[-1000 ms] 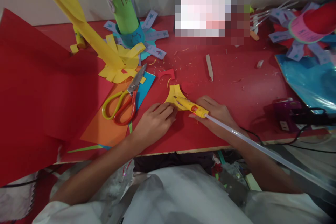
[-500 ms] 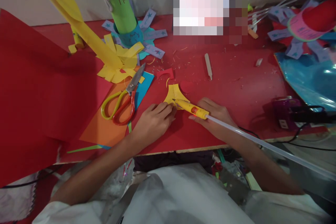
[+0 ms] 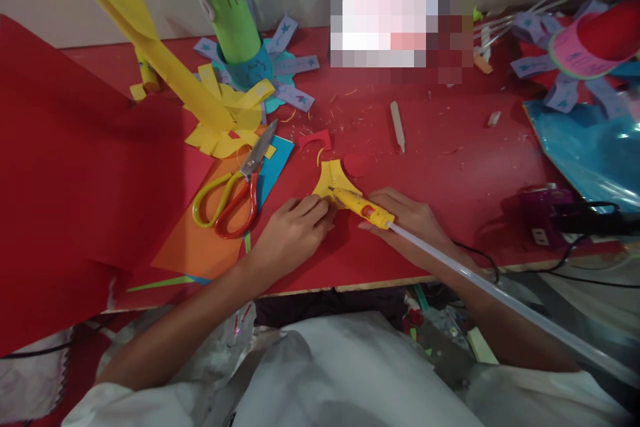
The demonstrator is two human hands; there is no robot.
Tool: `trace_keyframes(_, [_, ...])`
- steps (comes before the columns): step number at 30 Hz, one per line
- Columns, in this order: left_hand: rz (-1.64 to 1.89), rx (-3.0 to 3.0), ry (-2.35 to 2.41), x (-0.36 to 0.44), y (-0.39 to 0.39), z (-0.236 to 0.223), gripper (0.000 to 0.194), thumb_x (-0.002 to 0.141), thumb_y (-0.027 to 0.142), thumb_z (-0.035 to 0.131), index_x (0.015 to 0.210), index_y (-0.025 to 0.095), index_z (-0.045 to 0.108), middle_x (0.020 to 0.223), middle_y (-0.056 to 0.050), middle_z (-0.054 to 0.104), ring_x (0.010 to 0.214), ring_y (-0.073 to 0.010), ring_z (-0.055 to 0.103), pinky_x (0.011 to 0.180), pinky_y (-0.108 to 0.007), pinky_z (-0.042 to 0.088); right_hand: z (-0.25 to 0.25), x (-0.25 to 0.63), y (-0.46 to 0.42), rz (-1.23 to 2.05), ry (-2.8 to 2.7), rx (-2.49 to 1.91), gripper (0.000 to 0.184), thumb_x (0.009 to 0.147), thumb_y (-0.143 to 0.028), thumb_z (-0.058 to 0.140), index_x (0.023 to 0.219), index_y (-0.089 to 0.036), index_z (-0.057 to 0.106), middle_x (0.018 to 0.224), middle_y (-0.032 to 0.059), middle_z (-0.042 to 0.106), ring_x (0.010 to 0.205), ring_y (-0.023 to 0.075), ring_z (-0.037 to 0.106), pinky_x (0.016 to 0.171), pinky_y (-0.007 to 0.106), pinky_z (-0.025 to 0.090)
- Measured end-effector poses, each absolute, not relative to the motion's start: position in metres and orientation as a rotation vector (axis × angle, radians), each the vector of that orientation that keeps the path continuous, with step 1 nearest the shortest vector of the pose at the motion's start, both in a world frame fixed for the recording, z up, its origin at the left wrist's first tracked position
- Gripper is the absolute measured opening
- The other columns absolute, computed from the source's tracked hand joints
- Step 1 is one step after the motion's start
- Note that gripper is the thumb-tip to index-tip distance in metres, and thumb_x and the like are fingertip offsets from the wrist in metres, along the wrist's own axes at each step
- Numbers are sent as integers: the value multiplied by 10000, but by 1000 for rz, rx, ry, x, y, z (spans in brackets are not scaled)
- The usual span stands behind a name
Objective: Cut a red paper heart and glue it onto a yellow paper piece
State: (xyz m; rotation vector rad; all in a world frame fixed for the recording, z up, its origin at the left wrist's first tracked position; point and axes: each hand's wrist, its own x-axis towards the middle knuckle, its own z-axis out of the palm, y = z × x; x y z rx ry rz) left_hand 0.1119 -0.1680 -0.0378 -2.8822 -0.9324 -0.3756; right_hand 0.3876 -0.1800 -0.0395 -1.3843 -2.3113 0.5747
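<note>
My right hand [image 3: 413, 220] is closed round a yellow glue gun [image 3: 363, 205], from whose back a long clear glue stick [image 3: 450, 263] trails to the lower right. The gun's dark tip touches or hovers just over a small yellow paper piece [image 3: 334, 175] with curved-in sides; I cannot tell which. The fingers of my left hand [image 3: 300, 223] pinch that piece at its lower left edge. Left of this hand, a pair of scissors [image 3: 240, 187] with one yellow and one red handle lies on orange paper [image 3: 193, 240] and blue paper [image 3: 280, 155].
Behind stand a yellow paper shape [image 3: 185, 80] and a green paper tube [image 3: 235, 20] with a strip-edged base. A red sheet [image 3: 55, 180] rises at the left. A pale stick [image 3: 397, 127], red scraps [image 3: 316, 140], a purple box [image 3: 543, 210] and blue film [image 3: 585, 147] lie on the red table [image 3: 450, 173].
The glue gun's back end has shifted slightly left and down, and its trailing glue stick has swung lower. My left hand and the yellow paper piece stay in place.
</note>
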Motion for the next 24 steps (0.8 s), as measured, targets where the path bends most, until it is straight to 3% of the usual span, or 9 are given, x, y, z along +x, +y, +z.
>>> trace_keyframes(8, [-338,-2889,-945,112,-168,-38,259,1110,192,612,1316,78,719,1257,-106,777,1165,-247,714,882,-392,591,-41,387,-179,451,-2296,-1373,438,1142,-603,496,969,-225,634,886,32,687,795,180,697,585,272,398])
trace_keyframes(13, [-340,-2871,-938,112,-168,-37,270,1100,183,630,1325,64,722,1282,-108,779,1167,-247,711,897,-385,593,-44,395,-181,391,-2291,-1371,418,1135,-588,533,913,-236,580,837,13,643,707,166,620,568,286,356])
trace_keyframes(21, [-369,-2869,-926,112,-168,-37,265,1108,195,626,1310,63,735,1274,-100,785,1153,-250,715,882,-385,595,-38,392,-182,466,-2273,-1397,413,1132,-580,551,902,-237,569,837,11,652,715,158,633,582,276,377])
trace_keyframes(24, [-375,-2866,-922,112,-168,-37,247,1113,193,614,1283,70,745,1250,-95,785,1145,-248,716,872,-384,597,-37,386,-180,543,-2291,-1312,383,1145,-565,528,988,-231,628,930,43,714,852,180,709,608,275,408])
